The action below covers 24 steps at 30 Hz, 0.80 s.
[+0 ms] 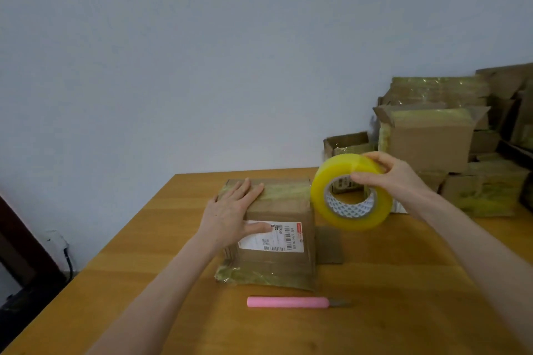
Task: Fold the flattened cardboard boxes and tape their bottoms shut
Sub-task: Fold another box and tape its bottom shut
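Left grip: the person's left grip (230, 210) is lying flat and wide on the box (277, 256), fingers straight over its far left corner and thumb resting on the white label (284, 236); it is holding nothing, only steadying.
Right grip: the right grip (395, 178) is curling round the upper right rim of the tape roll (346, 219) and holding it in the air.
Box: it is sitting on the table (144, 282) directly under the left grip and just left of the right grip. It is creased brown cardboard, with old glossy tape wrinkling along its near and far edges.
Flap: a loose flap (328, 245) is lying flat on the table below the right grip.
Tape roll: it is a thick, glossy ring of see-through yellow, showing a white printed core.
Risk, tape: no free end is showing, so it is likely clinging to the roll and may be slow to pick up; the thin film could fold onto itself.
Risk, sliding: the table is looking smooth and slick, so the light box may be skidding under a sideways pull unless the left grip is pressing down.
Risk, knife: the pink knife (288, 302) is lying nearer the person than both grips, its blade tip seemingly out; a sweeping forearm could catch it.
Stack: taped boxes (432, 138) are piling up behind the right grip.
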Available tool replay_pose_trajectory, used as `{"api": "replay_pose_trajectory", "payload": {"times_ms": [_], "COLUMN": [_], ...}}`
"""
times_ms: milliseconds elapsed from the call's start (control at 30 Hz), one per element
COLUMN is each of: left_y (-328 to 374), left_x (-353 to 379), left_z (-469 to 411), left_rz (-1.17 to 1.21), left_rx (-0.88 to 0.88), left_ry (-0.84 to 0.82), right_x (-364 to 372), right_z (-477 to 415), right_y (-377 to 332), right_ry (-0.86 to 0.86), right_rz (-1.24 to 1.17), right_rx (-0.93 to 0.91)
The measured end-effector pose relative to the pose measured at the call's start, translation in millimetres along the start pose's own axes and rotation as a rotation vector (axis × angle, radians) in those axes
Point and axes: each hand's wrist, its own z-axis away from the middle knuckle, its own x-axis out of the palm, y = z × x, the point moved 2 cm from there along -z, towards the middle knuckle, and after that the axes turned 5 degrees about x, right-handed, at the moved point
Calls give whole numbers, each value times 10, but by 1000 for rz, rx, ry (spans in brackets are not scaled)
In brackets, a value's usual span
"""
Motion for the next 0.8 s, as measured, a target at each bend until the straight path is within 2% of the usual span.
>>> {"api": "replay_pose_trajectory", "payload": {"times_ms": [100,233,433,533,600,667,700,733,800], "left_y": [-36,8,-143,-176,-137,37,199,402,820], "left_x": [1,-38,-129,-79,-106,-213,-275,-331,-338], "left_z": [18,40,27,13,7,-21,-61,-101,-176], "left_rz": [35,150,629,639,521,276,174,130,101], "left_rx": [-38,-86,-336,-378,-390,-305,-197,-69,135], "left_ry": [7,-4,171,119,47,56,107,155,122], "right_x": [-39,-80,175,201,205,211,209,203,180], "right_z": [29,89,129,124,143,181,201,220,266], "right_y": [74,246,428,423,439,449,454,456,473], "right_ry": [-1,-53,-26,-9,14,26,15,-15,-110], "right_rz": [-12,90,61,87,138,153,155,151,108], "right_rx": [-22,22,43,26,19,17,16,17,45]}}
